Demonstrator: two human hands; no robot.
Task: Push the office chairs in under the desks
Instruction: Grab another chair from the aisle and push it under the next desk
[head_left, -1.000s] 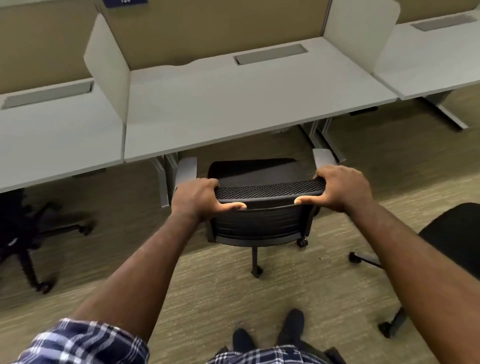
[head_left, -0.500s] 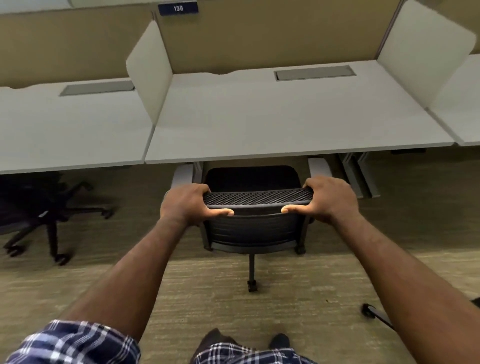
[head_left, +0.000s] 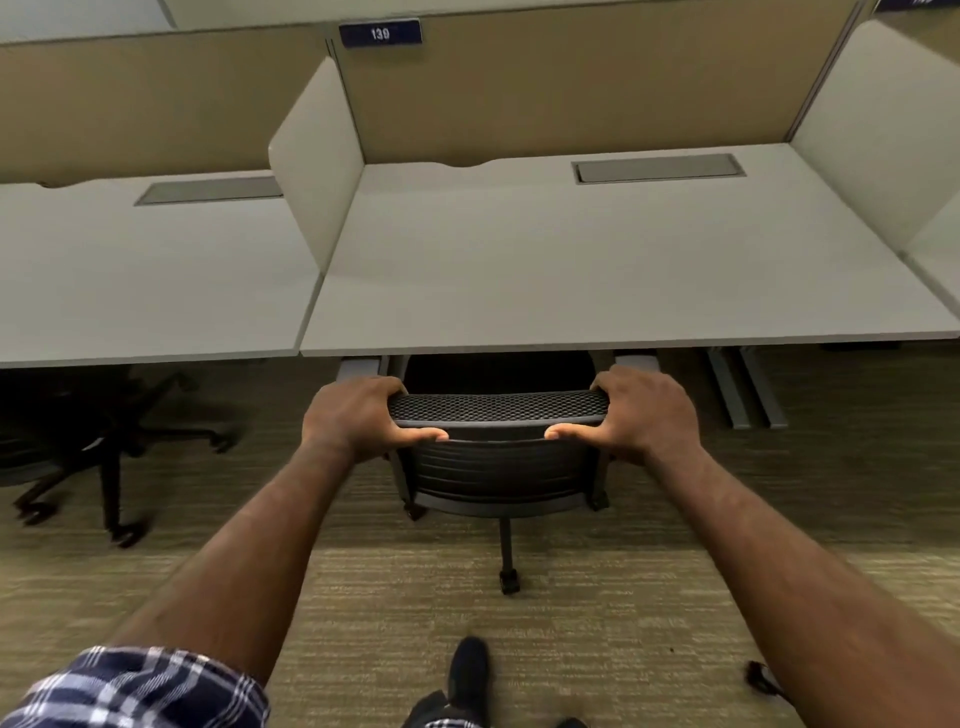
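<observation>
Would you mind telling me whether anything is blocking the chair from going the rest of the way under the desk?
Nothing visible blocks it. Both hands, left hand and right hand, grip the chair by its backrest top, and its seat is already partly beneath the desk. The desk legs stand off to the right. The space deeper under the desk is hidden.

Chair back (head_left: 498, 410) — black mesh; desk (head_left: 597, 270) — smooth matt; carpet (head_left: 415, 613) — rough weave.

- The office chair (head_left: 496, 467) stands at the near edge of the middle desk (head_left: 597, 270), its seat under the top.
- The left hand (head_left: 358, 418) and right hand (head_left: 644, 413) grip the two ends of the backrest top.
- A divider panel (head_left: 317, 166) stands between that desk and the left desk (head_left: 145, 275).
- A second chair base (head_left: 109, 447) lies under the left desk.
- A number plate (head_left: 380, 33) sits on the far partition.
</observation>
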